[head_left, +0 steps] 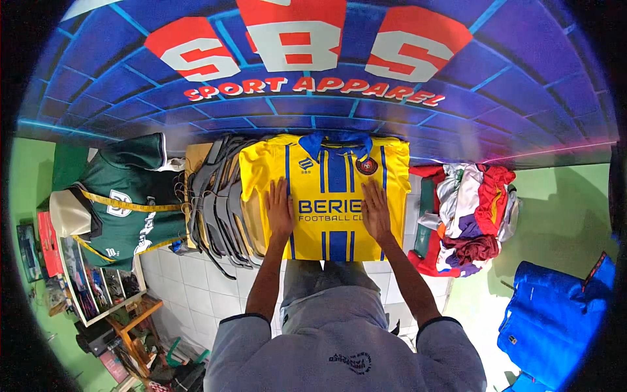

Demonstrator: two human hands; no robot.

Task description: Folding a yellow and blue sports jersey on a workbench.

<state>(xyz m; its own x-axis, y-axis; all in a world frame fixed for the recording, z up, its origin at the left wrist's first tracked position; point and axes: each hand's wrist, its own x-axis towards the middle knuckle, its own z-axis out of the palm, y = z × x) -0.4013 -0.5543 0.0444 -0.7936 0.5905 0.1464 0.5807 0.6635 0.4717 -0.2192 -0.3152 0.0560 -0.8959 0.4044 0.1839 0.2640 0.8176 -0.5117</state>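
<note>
Pressing: left hand (279,210) and right hand (376,210) are lying flat, fingers spread, on the yellow jersey (324,196).
Risking: fabric is bunching, or sliding left onto the grey hangers (219,206).

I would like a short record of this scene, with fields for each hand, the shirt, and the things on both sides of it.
left hand: flat, palm down, on the yellow jersey
right hand: flat, palm down, on the same jersey
yellow jersey: spread face up, blue stripes and collar
left of jersey: stack of grey hangers; green jersey with a yellow measuring tape across it
right of jersey: pile of mixed-colour clothes; blue garment
</note>
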